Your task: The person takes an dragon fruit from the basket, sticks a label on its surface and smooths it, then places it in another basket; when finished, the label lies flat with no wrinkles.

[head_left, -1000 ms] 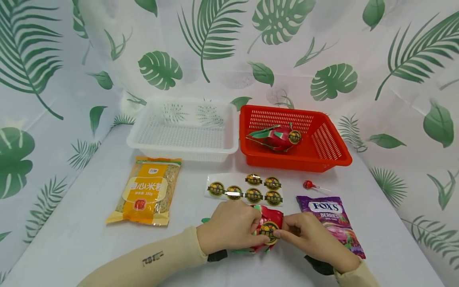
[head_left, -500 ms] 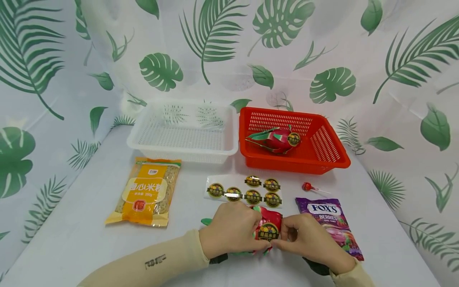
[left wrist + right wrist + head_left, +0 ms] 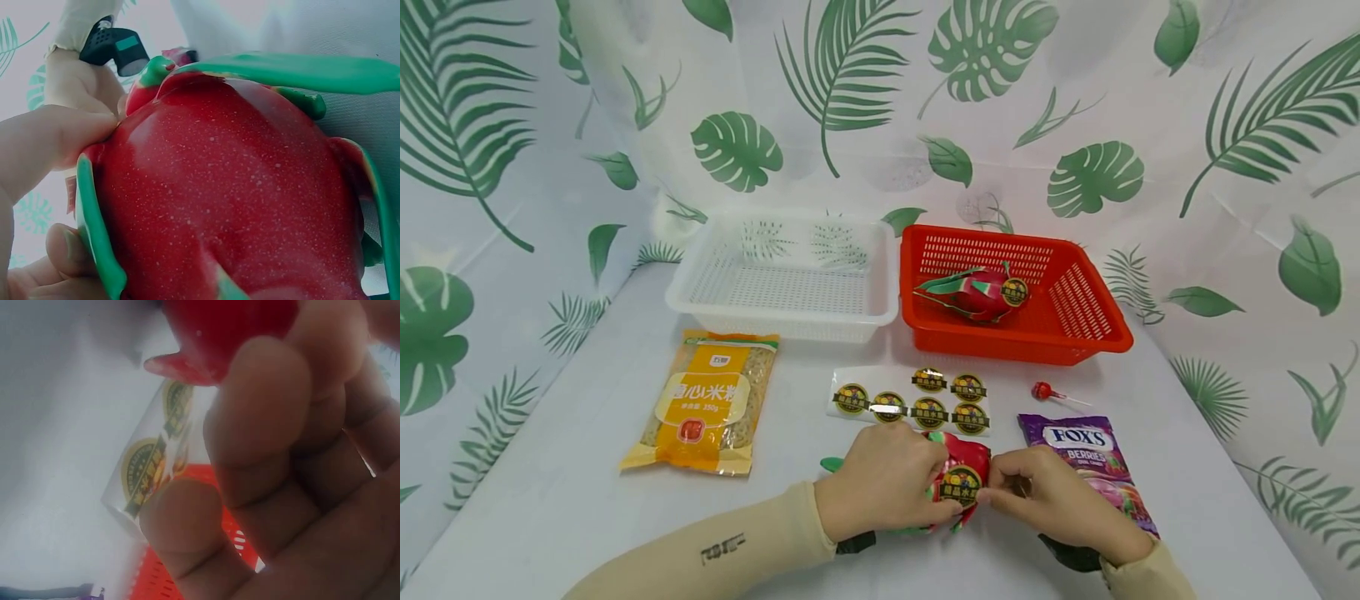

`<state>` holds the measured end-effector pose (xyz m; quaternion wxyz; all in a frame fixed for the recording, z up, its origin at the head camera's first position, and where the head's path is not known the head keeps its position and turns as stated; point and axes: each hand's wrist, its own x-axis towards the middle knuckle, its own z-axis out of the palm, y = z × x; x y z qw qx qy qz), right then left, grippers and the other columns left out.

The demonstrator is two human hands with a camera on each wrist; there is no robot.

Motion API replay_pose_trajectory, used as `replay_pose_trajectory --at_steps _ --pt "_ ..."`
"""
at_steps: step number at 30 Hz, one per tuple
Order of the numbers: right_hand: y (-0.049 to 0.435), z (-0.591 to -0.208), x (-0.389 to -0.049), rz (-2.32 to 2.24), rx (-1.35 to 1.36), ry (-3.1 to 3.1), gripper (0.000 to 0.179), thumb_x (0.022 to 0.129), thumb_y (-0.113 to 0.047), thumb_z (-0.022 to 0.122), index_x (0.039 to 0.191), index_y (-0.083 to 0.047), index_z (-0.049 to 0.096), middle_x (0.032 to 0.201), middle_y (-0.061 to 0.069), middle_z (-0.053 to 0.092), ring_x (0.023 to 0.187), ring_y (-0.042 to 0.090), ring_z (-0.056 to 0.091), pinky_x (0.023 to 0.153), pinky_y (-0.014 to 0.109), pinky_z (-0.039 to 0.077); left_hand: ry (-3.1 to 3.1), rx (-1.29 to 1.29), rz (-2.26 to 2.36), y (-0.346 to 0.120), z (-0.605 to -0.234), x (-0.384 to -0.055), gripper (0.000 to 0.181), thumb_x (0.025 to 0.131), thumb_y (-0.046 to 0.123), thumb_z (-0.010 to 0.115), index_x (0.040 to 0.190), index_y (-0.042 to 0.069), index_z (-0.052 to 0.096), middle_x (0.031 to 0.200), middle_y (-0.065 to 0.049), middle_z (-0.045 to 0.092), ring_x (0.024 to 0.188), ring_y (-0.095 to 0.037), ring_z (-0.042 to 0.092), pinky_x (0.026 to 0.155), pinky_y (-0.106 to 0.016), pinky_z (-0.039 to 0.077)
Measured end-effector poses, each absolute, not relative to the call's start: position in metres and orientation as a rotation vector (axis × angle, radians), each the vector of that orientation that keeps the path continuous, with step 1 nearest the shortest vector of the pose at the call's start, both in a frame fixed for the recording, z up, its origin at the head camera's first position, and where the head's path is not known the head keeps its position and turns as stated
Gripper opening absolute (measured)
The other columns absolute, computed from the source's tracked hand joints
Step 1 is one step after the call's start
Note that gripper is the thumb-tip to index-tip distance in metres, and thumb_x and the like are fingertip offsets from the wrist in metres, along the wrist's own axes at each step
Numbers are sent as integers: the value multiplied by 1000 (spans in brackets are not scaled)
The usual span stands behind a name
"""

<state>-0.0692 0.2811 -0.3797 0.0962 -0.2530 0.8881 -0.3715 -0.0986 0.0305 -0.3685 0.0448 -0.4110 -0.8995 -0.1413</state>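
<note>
A red dragon fruit (image 3: 967,457) with green scales lies on the table near the front edge. My left hand (image 3: 917,483) grips its left side, fingers curled round it. A round gold-and-black sticker (image 3: 961,486) sits on the fruit's front. My right hand (image 3: 1007,487) has its fingers curled and pinches the fruit at the sticker's right edge. In the left wrist view the fruit (image 3: 231,187) fills the frame with my fingers (image 3: 44,144) at its left. The right wrist view shows my curled fingers (image 3: 269,425) against the fruit (image 3: 231,325).
A sticker sheet (image 3: 913,400) with several round stickers lies just behind the fruit. Behind it stand a white basket (image 3: 700,292) and a red basket (image 3: 1105,333) holding a second stickered dragon fruit (image 3: 977,293). A yellow bag (image 3: 711,400), a purple candy bag (image 3: 1090,462) and a lollipop (image 3: 1042,390) lie nearby.
The sticker that my right fingers held at its edge a second ago now lies flat on the fruit. Both hands have barely shifted.
</note>
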Motion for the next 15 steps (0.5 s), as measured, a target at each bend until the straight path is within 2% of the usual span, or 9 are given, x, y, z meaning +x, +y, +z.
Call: replay_pose_trajectory --at_steps 15 --pt "284 -383 -72 -1153 -777 2582 23 98 -20 72 77 -23 65 69 -15 55 64 -5 46 51 20 38 -2691 -1271 -483 30 -371 -99 49 92 52 71 59 26 46 46 15 36 47 -4 38 39 -19 25"
